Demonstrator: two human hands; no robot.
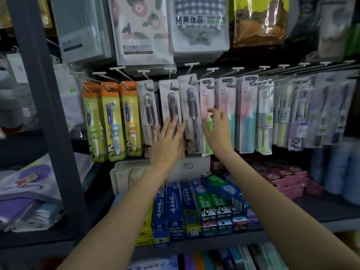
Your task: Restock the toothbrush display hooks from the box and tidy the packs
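"DARLIE" on green toothpaste boxes (211, 201), "LMK" on grey toothbrush pack (190, 115), "SS" on pink pack (206, 114).

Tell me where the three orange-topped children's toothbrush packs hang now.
In the head view, the orange-topped packs hang at the row's left end, beside the grey upright post and left of the left hand.

Two bare forearms enter from the bottom edge, one on each side, and no sleeve shows anywhere along their visible length. Neither wrist carries a watch, band or bracelet. The left hand (168, 142) is ungloved, its fingers (173, 123) slender and without rings. The right hand (218, 129) is likewise ungloved, and no ring shows on its fingers (213, 112). The nails are too small and blurred to tell whether they are trimmed or painted. No other part of the person is in view.
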